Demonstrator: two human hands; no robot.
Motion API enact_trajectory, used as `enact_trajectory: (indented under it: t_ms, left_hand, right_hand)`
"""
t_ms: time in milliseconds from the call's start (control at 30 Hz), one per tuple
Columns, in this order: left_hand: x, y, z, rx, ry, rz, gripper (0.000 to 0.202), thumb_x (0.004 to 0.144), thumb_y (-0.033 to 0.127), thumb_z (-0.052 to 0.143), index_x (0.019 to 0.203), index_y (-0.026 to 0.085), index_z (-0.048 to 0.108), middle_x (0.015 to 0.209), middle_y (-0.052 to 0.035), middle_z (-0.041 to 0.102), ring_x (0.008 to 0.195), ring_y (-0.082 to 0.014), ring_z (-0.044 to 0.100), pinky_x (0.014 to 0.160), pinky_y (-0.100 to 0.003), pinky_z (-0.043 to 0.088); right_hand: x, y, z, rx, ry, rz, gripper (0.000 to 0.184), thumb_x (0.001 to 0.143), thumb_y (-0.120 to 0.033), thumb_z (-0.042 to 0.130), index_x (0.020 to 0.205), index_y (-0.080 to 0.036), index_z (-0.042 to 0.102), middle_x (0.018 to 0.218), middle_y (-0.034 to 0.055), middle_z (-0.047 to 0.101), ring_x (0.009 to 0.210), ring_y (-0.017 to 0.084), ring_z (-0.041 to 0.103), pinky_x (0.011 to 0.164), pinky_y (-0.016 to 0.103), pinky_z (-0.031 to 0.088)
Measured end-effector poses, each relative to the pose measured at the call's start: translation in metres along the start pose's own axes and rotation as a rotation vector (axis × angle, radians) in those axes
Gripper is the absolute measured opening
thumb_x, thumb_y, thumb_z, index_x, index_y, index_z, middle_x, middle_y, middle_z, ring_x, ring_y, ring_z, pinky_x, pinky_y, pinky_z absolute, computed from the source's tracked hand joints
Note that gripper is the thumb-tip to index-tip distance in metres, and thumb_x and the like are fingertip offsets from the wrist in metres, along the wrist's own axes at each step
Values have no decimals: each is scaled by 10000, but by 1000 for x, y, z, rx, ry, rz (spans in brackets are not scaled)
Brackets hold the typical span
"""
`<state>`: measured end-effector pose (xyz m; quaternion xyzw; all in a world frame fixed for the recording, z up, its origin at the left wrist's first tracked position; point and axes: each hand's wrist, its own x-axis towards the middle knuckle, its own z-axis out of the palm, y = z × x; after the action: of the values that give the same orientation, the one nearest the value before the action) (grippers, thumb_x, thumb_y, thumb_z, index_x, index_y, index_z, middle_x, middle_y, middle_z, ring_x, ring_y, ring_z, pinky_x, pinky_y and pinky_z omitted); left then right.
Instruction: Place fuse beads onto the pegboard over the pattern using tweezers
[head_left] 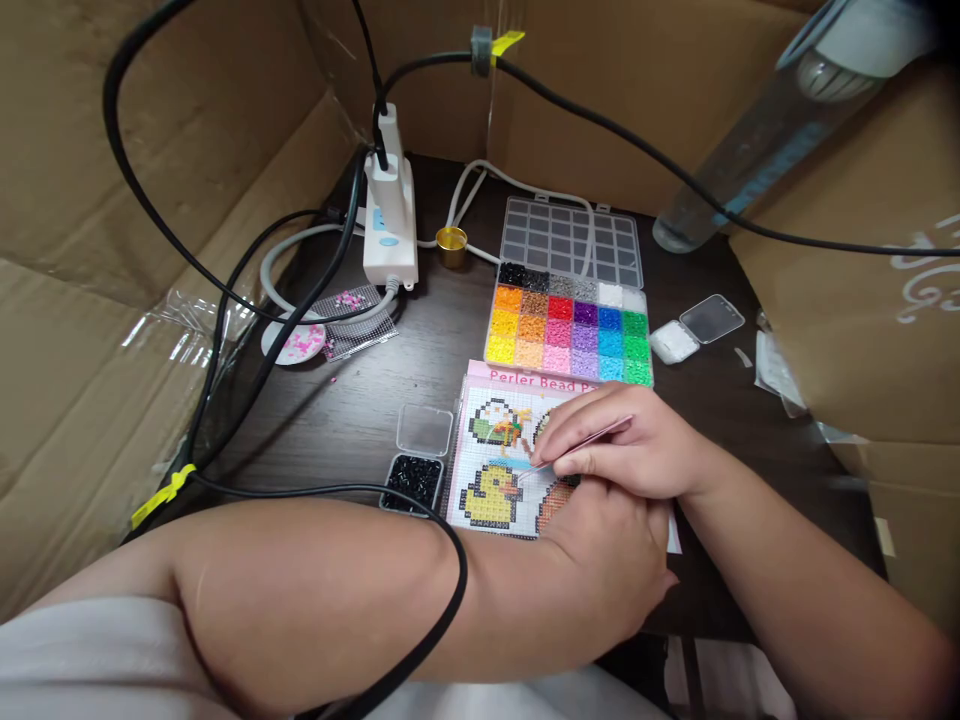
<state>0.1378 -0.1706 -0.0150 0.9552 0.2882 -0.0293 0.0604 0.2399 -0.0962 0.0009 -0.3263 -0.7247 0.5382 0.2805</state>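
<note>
In my right hand (622, 440), thumb and fingers pinch a pair of pinkish tweezers (600, 432), whose tips point down-left over a pegboard with a bead pattern sheet (472, 400). A yellow bead duck (487, 500) lies just left of the tips. Other bead figures show above it and at its right, partly covered by my hands. My left hand (615, 560) is curled beneath my right hand at the sheet's lower right. Its fingers are mostly hidden, so what they hold cannot be made out.
A sectioned case of coloured beads (566, 325) lies open behind the sheet. Left stands an open box of black beads (412, 482); right, a small white-filled box (675, 342). A power strip (391, 220), gold cup (451, 247) and clear bottle (750, 150) stand farther back. A black cable (457, 580) crosses my left forearm.
</note>
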Motion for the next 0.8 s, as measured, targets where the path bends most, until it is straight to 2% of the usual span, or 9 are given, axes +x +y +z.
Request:
enact_trajectory:
  t_ms: [167, 300, 433, 600, 800]
  left_hand:
    - [0, 2, 0, -22, -20, -7, 587, 903, 538, 501, 1269, 95, 617, 1142, -199, 671, 1125, -334, 563, 813, -456, 490]
    - [0, 2, 1, -64, -42, -19, 584, 906, 540, 499, 1293, 116, 605, 1158, -198, 663, 1029, -312, 605, 737, -435, 508]
    - [0, 2, 1, -44, -35, -7, 591, 907, 540, 495, 1309, 118, 597, 1139, -194, 672, 1072, -339, 592, 786, -461, 494]
    - [2, 1, -2, -39, -56, -4, 587, 898, 549, 509, 1279, 116, 618, 1115, -181, 684, 1082, -323, 593, 825, -437, 480]
    - [1, 2, 0, -36, -37, -10, 594, 909, 544, 485, 1291, 103, 598, 1155, -174, 675, 1128, -335, 576, 869, -471, 474]
  right_hand:
    - [0, 1, -2, -23, -69, -9, 105, 805, -179, 714, 872, -193, 794, 845, 71, 773, 788, 192, 729, 727, 310, 600]
    - [-1, 1, -3, -34, -83, -8, 107, 805, -165, 711, 874, -186, 791, 856, 73, 771, 795, 186, 728, 727, 297, 596]
    - [-2, 2, -2, -39, -69, -5, 101, 795, -157, 719, 857, -187, 793, 850, 71, 772, 807, 188, 731, 742, 292, 596]
    - [-2, 5, -1, -24, -75, -48, 95, 795, -132, 722, 863, -147, 786, 852, 102, 771, 800, 181, 732, 732, 278, 601]
    - [-2, 5, -1, -43, -64, -46, 97, 792, -120, 721, 858, -154, 784, 851, 98, 774, 803, 180, 735, 736, 275, 604]
